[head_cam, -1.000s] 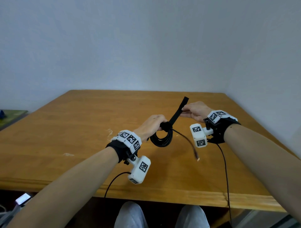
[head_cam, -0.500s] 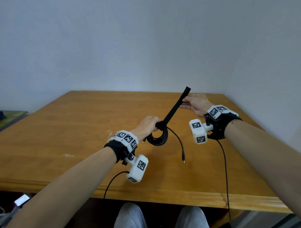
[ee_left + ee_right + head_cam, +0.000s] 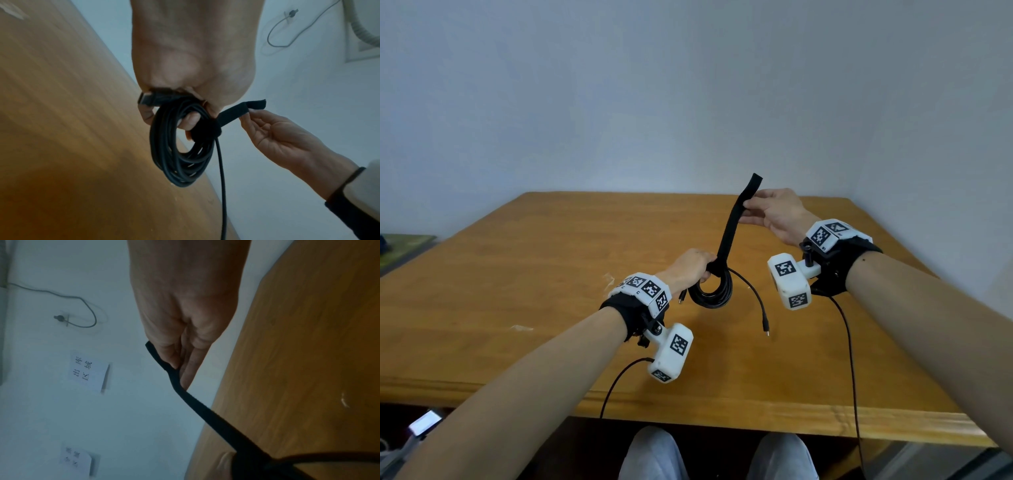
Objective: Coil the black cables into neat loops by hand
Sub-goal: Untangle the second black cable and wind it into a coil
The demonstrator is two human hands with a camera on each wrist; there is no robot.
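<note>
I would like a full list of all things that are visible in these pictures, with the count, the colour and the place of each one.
coiled cable: one, black, held in the air over the table by the left hand; one plug end hangs free.
strap: one, black, wrapped round the coil at its low end, pulled up taut by the right hand.
table: one, light brown wood, under both hands.
wall: pale grey, behind the table.
paper notes: two, white with dark print, on the wall.
wall cord: one, grey, clipped to the wall.
wrist cameras: two, white with black markers, one on each wrist.
left hand: grips the coil.
right hand: pinches the strap near its top end.
</note>
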